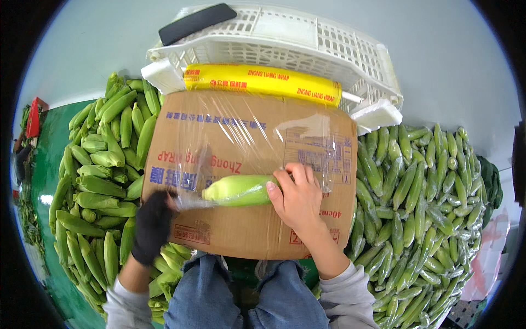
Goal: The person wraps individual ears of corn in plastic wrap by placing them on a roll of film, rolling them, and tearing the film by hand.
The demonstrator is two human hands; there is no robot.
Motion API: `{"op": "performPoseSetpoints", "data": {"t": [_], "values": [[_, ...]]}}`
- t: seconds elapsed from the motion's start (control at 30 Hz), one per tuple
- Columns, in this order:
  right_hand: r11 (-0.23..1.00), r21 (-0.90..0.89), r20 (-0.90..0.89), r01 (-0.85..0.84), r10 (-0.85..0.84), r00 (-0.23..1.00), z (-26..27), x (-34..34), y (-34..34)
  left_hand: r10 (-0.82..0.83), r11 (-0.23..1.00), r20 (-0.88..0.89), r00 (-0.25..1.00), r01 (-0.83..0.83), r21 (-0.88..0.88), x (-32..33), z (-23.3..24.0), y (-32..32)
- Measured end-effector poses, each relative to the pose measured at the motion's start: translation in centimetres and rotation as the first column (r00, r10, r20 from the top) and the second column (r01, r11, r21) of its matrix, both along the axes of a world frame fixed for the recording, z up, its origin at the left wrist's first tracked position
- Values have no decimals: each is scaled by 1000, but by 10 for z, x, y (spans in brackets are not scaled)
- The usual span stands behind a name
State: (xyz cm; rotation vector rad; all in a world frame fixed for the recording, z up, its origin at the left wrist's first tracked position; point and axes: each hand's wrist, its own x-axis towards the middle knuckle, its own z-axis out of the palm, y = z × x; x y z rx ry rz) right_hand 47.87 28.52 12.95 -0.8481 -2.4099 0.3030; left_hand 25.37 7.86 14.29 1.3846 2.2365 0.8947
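An ear of corn in its green husk (240,190) lies crosswise on a cardboard box (246,234), its pale end to the left. Bare fingers of my right hand (299,196) grip its right end. My left hand (154,226), in a black fingerless glove, pinches the edge of the clear plastic film (242,131) left of the corn. That film runs down over the box from a yellow roll of wrap (263,82) at its far edge, and part of it lies over the corn's lower side.
Unwrapped husked corn (100,181) is heaped on the left, film-wrapped corn (411,214) on the right. Behind the roll stands a white plastic crate (287,31) with a dark phone-like slab (197,23) on top. White foam blocks (164,77) flank the roll. My knees (205,292) are below the box.
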Motion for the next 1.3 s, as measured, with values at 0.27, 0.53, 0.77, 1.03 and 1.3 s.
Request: {"op": "performPoseSetpoints", "data": {"t": [0.27,0.53,0.77,1.03,1.3], "values": [[1000,-14,6,-8,8,1000,0,-14,21,-555,796,-470,687,602,-61,-4,6,179],[909,-417,417,22,170,893,39,10,-52,-505,861,-332,796,494,-125,67,33,29],[938,168,167,-305,277,946,30,-18,-20,-328,927,-646,689,366,-80,-13,19,186],[944,-161,332,-289,328,884,29,-44,21,-624,708,-290,726,368,-603,-15,23,240],[442,-879,226,-178,717,660,77,54,-51,-411,884,-176,894,345,-314,-34,28,214]]}}
